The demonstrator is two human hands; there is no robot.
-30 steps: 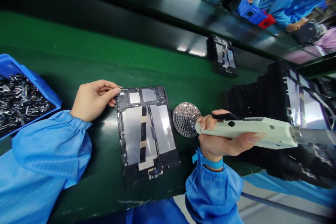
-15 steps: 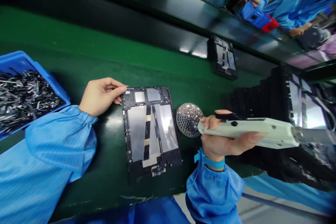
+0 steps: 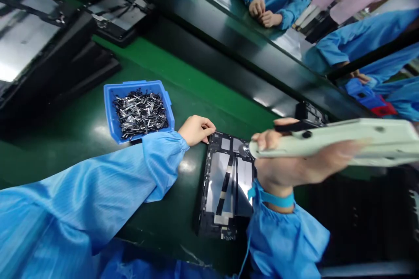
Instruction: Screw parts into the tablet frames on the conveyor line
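A tablet chassis (image 3: pixel 212 183), black with silver plates and a dark ribbon down the middle, lies face up on the green bench. My left hand (image 3: pixel 196 130) pinches its upper left corner between thumb and fingers. My right hand (image 3: pixel 278 172) is wrapped round a pale electric screwdriver (image 3: pixel 330 144) with a black lever on top. The driver's blurred tip is over the upper right part of the chassis; whether it touches cannot be made out. My right hand and sleeve cover the chassis's right edge.
A blue bin (image 3: pixel 116 127) of small black and silver parts stands left of the chassis. More chassis are stacked at the far left (image 3: pixel 29 39), behind the bin (image 3: pixel 119 13) and at the back right (image 3: pixel 309 113). Across the dark rail (image 3: pixel 229 39), people in blue sleeves sit.
The view has swung left, bringing the whole bin and the left stacks in. My right hand has brought the screwdriver over the chassis. My left hand stays at the corner; the screw dish is now hidden.
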